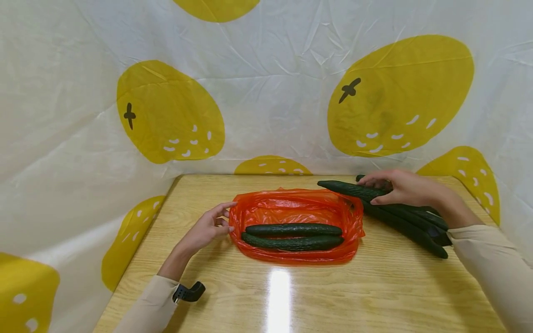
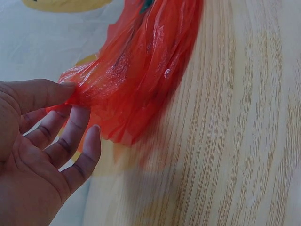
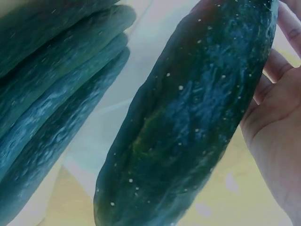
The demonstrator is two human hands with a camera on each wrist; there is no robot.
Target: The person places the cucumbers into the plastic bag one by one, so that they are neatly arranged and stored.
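Note:
A red plastic bag lies spread on the table, its mouth turned up. Two dark green cucumbers lie side by side in its near half. With thumb and fingers my left hand pinches the bag's left edge; the left wrist view shows the thumb on the thin film and the little finger free. My right hand grips a cucumber whose tip points left toward the bag's far right corner. In the right wrist view that cucumber fills the middle, with fingers behind its edge.
Several more cucumbers lie in a slanted pile right of the bag, partly under my right hand and forearm. The wooden table ends at a white cloth with yellow fruit prints at the back and left.

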